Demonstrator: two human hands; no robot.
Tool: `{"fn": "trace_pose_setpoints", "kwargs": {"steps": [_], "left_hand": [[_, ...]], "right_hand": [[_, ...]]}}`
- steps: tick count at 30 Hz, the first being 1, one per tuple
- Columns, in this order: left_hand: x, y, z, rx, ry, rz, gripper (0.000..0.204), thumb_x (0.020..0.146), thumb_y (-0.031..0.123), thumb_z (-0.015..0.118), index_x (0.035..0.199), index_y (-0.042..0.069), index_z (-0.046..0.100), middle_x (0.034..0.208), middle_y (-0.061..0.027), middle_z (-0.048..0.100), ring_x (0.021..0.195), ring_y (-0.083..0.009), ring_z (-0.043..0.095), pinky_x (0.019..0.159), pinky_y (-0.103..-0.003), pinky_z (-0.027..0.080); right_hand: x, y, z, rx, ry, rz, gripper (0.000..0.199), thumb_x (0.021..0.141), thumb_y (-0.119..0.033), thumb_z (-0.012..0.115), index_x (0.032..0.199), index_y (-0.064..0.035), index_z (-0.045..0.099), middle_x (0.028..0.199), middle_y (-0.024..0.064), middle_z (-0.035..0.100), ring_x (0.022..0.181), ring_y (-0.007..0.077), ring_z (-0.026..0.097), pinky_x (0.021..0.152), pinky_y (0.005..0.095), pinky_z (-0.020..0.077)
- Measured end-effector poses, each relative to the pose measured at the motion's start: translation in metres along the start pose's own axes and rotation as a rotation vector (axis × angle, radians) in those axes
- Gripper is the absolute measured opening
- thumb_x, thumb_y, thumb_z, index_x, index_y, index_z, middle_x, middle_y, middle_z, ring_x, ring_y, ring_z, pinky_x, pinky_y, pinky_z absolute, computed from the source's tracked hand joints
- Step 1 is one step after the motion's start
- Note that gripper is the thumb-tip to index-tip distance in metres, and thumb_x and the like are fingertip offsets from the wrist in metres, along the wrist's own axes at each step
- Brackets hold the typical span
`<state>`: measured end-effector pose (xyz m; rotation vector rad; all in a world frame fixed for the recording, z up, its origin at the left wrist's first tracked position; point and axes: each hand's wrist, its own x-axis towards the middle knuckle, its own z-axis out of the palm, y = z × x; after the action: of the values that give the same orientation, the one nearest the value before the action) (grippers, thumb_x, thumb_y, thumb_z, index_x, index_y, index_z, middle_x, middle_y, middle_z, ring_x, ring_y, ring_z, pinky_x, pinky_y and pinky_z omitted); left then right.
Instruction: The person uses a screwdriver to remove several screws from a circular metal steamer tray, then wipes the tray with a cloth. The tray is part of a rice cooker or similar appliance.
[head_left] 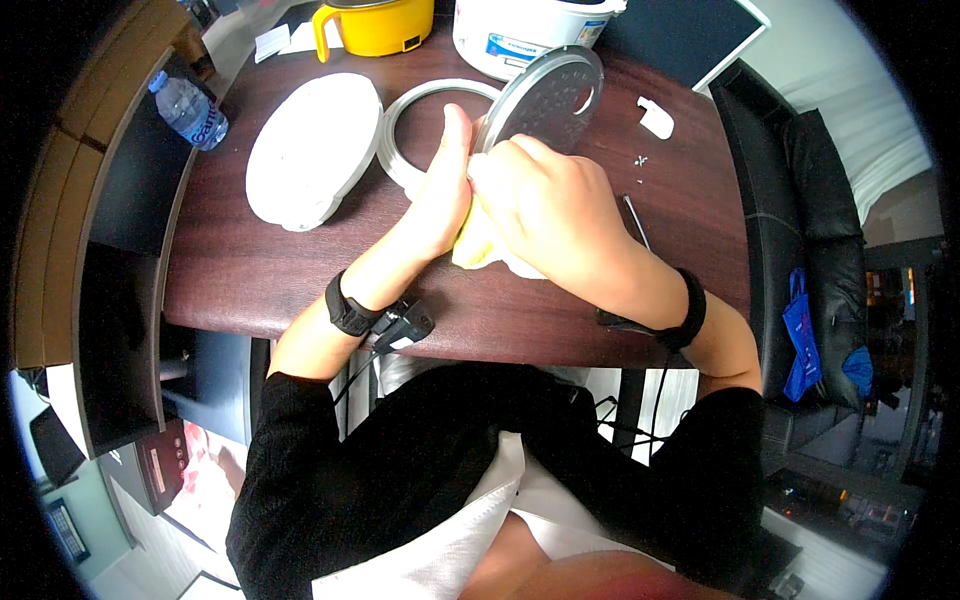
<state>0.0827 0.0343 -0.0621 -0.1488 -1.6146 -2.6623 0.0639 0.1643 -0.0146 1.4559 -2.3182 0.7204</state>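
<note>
A round grey metal inner lid [560,95] with small holes and one larger opening stands tilted above the table, its lower edge at my hands. My left hand [445,195] is at its left side with the thumb raised; its other fingers are mostly hidden, and it appears to support the lid. My right hand [550,205] is closed around a white and yellow cloth [478,240], pressed against the lid's lower edge. A pale grey ring [398,165] lies flat behind my left hand. Left of it rests a white oval cover [312,150].
At the back stand a yellow pot [385,28] and a white rice cooker body [520,35]. A water bottle [188,110] is at the far left. Rightward lie a small white plastic piece [655,118], tiny bits and a thin screwdriver-like rod [636,222]. A black device [405,325] sits by my left wrist.
</note>
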Motion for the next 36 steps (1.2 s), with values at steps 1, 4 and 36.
{"fn": "trace_pose_setpoints", "kwargs": {"steps": [1,4,36], "left_hand": [[0.000,-0.002,0.000,0.064,0.016,0.021,0.081,0.088,0.070,0.017,0.126,0.004,0.046,0.108,-0.0111,0.060,0.092,-0.0193,0.063,0.078,-0.031,0.052],[0.001,-0.008,-0.016,0.110,-0.124,-0.024,0.083,0.087,0.072,0.016,0.116,0.003,0.050,0.086,-0.0069,0.063,0.063,-0.0129,0.063,0.053,-0.022,0.051],[0.004,0.004,-0.027,0.125,0.335,0.239,0.029,0.083,0.015,0.067,0.106,-0.003,0.061,0.093,-0.0076,0.065,0.083,-0.0125,0.059,0.075,-0.026,0.047]], "right_hand": [[0.002,-0.002,-0.001,-0.001,0.015,0.039,0.013,0.082,-0.015,0.061,0.087,-0.0033,0.058,0.077,0.0141,0.058,0.064,0.0320,0.061,0.056,0.0388,0.0485],[0.004,0.000,0.000,0.019,0.073,0.166,0.014,0.081,-0.015,0.061,0.085,-0.0021,0.057,0.077,0.0157,0.059,0.065,0.0339,0.061,0.057,0.0394,0.0486],[-0.020,0.098,-0.006,-0.497,0.197,0.107,0.022,0.079,-0.015,0.062,0.096,-0.0060,0.053,0.082,0.0082,0.059,0.069,0.0250,0.063,0.059,0.0350,0.0491]]}}
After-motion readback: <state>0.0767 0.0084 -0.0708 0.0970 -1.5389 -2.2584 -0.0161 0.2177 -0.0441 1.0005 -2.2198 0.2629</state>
